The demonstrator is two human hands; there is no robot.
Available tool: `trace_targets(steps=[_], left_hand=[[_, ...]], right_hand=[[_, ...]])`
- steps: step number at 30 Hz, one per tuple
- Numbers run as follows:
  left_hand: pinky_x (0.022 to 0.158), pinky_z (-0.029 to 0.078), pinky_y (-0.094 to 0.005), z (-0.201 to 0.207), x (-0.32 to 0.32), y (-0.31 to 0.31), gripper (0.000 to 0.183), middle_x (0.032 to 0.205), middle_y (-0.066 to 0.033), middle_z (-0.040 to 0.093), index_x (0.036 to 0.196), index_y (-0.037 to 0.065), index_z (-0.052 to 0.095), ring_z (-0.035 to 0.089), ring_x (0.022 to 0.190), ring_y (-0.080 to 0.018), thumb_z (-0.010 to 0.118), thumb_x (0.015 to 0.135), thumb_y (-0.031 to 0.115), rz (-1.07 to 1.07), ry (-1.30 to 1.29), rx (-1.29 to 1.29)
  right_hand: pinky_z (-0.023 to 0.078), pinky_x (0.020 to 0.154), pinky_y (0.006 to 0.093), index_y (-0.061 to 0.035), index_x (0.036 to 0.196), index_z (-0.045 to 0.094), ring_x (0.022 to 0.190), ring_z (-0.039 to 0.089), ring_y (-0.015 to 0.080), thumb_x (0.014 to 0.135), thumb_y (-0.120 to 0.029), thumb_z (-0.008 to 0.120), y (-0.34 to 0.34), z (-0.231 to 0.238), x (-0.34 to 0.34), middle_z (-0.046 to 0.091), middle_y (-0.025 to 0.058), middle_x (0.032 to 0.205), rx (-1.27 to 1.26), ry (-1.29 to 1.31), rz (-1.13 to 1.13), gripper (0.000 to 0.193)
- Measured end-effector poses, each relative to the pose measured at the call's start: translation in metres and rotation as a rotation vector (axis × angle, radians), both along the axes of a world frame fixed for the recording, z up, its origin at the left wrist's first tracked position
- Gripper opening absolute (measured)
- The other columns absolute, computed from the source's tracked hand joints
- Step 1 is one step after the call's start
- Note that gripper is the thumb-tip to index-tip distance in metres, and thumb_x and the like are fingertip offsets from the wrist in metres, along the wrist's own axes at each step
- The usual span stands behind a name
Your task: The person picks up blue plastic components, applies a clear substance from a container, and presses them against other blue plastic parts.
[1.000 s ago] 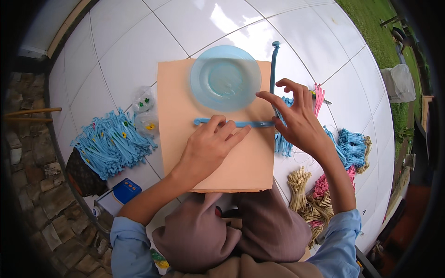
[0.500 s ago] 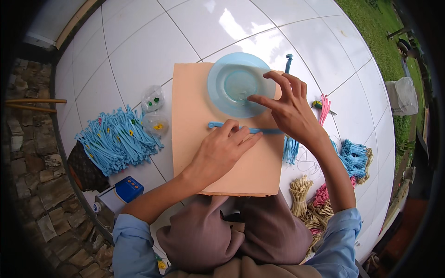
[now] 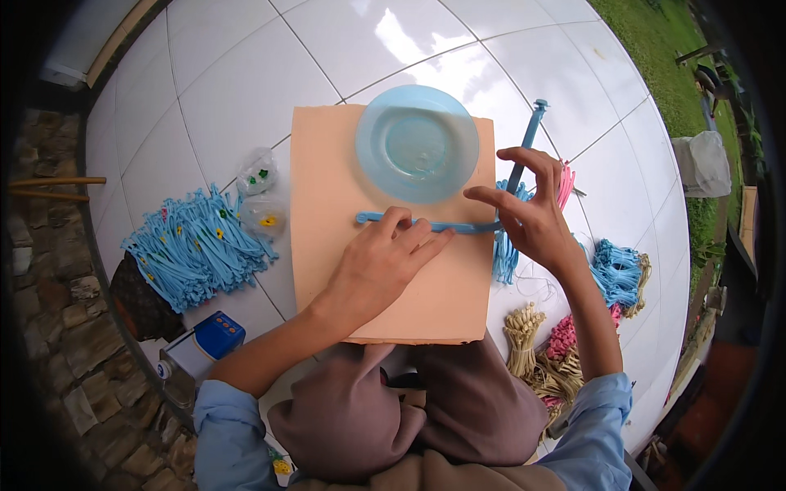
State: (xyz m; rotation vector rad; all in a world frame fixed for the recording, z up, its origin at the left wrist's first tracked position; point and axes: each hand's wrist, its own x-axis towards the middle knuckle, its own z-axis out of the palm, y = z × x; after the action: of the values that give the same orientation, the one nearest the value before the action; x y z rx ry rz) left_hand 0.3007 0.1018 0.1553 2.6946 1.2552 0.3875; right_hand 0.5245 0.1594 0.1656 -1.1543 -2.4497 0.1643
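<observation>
A long blue strip (image 3: 463, 228) lies across the peach-coloured board (image 3: 393, 303) in front of me, then bends upward past the board's right edge to a knobbed end. My left hand (image 3: 381, 258) presses on the strip with bent fingers, holding it against the board. My right hand (image 3: 536, 217) hovers by the bend, thumb and forefinger spread apart. The rising part of the strip passes behind its fingers, and I see no grip on it. Beyond both hands, a translucent blue plate (image 3: 372, 164) sits on the board, with a clear glossy patch in it.
A heap of blue strips (image 3: 196, 245) with small flowers lies to the left, near clear bags (image 3: 262, 213) and a blue-and-silver can (image 3: 205, 344). On the right lie blue bundles (image 3: 618, 274), a beige bundle (image 3: 524, 331) and pink pieces (image 3: 565, 335) on white tiles (image 3: 237, 90).
My right hand has drawn back from over the plate toward the right and nearer me. More of the strip's upright end shows, leaning farther right. My left hand stays on the strip.
</observation>
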Motion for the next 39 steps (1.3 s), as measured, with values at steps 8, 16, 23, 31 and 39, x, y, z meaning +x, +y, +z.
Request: trace_targets(steps=[8,16,23,31,39], left_hand=[[0.075,0.048,-0.0244,0.003,0.001,0.001,0.041,0.094,-0.0012,0.049,0.114,0.013,0.057,0.045,0.091,-0.0189,0.054,0.073,0.009,-0.007,0.007,-0.023],[0.073,0.050,-0.0254,0.003,0.001,0.001,0.041,0.095,-0.0016,0.049,0.115,0.013,0.057,0.046,0.092,-0.0199,0.053,0.074,0.008,-0.011,0.007,-0.043],[0.071,0.049,-0.0253,0.001,0.001,0.002,0.041,0.093,-0.0017,0.048,0.115,0.014,0.057,0.046,0.092,-0.0199,0.053,0.075,0.008,-0.014,0.012,-0.030],[0.069,0.048,-0.0263,-0.008,-0.001,-0.003,0.041,0.095,-0.0015,0.047,0.114,0.015,0.058,0.046,0.092,-0.0197,0.054,0.074,0.007,-0.008,-0.014,0.024],[0.081,0.046,-0.0331,-0.016,0.002,-0.011,0.047,0.096,-0.0040,0.051,0.118,0.017,0.057,0.049,0.095,-0.0215,0.055,0.073,0.006,-0.005,-0.124,0.146]], right_hand=[[0.037,0.089,0.0415,-0.0238,0.085,0.065,0.107,0.039,0.0281,0.069,0.005,0.062,-0.012,-0.009,0.011,0.047,0.0006,0.122,-0.008,-0.013,0.119,0.033],[0.036,0.089,0.0430,-0.0223,0.083,0.065,0.106,0.042,0.0254,0.068,0.008,0.061,-0.012,-0.011,0.008,0.049,-0.0016,0.122,0.009,-0.021,0.149,0.034],[0.039,0.088,0.0412,-0.0213,0.092,0.061,0.106,0.044,0.0267,0.065,0.010,0.062,-0.012,-0.009,0.009,0.044,0.0038,0.123,-0.010,0.041,0.094,0.041],[0.050,0.075,0.0287,-0.0034,0.118,0.025,0.085,0.053,0.0158,0.078,0.011,0.052,-0.028,-0.038,0.005,0.038,0.0147,0.114,-0.446,0.774,-0.158,0.050],[0.050,0.076,0.0297,-0.0061,0.120,0.021,0.085,0.061,0.0204,0.084,0.003,0.048,-0.050,-0.019,0.008,0.060,0.0150,0.096,-0.705,0.879,-0.338,0.047]])
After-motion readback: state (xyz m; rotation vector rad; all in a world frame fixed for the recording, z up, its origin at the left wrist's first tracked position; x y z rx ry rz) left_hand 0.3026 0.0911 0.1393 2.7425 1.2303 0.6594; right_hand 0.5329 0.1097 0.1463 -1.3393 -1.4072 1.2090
